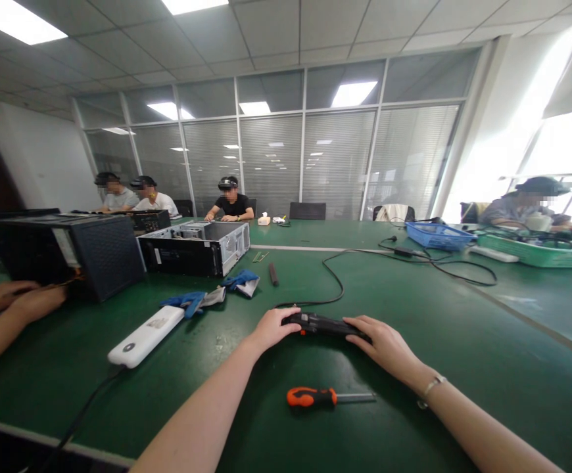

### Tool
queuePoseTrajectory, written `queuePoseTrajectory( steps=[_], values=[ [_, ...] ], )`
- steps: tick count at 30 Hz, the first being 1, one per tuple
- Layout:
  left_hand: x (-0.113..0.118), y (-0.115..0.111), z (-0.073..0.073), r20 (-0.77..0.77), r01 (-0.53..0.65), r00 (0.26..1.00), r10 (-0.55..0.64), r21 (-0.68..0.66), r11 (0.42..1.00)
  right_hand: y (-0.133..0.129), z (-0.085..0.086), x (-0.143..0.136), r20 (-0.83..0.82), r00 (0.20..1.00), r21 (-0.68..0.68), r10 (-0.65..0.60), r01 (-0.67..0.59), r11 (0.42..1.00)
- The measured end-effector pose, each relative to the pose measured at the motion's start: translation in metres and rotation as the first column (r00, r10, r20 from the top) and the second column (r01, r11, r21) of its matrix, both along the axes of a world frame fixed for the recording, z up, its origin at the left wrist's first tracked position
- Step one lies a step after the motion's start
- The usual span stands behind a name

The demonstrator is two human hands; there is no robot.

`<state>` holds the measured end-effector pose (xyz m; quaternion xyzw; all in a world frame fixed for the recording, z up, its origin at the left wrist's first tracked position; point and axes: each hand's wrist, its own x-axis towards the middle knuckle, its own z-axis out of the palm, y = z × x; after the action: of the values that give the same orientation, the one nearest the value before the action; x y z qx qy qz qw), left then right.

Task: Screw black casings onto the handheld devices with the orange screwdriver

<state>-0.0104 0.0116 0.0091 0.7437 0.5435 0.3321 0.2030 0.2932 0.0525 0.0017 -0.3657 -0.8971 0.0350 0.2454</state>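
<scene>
A long black device (323,324) with a small orange part lies across the green table, held at both ends. My left hand (272,326) is closed on its left end, near where a black cable runs off behind. At the right end, my right hand (375,335) has its fingers wrapped over the device. Closer to me, an orange and black screwdriver (330,397) rests on the table, its metal shaft pointing right. Neither hand touches it.
Left are a white power strip (148,335), blue-grey gloves (200,301), an open computer case (194,248) and a dark case (93,253) with another person's hands. Behind lies a brown bar (273,274). Blue (438,236) and green baskets (542,249) stand right.
</scene>
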Motion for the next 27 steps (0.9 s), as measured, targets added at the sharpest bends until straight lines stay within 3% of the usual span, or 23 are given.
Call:
queuePoseTrajectory(
  steps=[15, 21, 27],
  values=[
    [0.016, -0.020, 0.002, -0.101, 0.023, 0.995, -0.017, 0.056, 0.998, -0.001, 0.015, 0.014, -0.019, 0.998, -0.170, 0.053, -0.055, 0.984],
    [0.017, -0.018, -0.001, -0.013, 0.061, 0.998, -0.060, 0.051, 0.997, 0.005, 0.013, 0.020, -0.022, 0.999, -0.211, 0.041, -0.045, 0.976],
    [0.018, -0.011, -0.007, 0.175, 0.089, 0.981, -0.084, -0.021, 0.996, 0.002, 0.012, 0.021, -0.030, 0.999, -0.218, 0.034, -0.040, 0.975]
  ],
)
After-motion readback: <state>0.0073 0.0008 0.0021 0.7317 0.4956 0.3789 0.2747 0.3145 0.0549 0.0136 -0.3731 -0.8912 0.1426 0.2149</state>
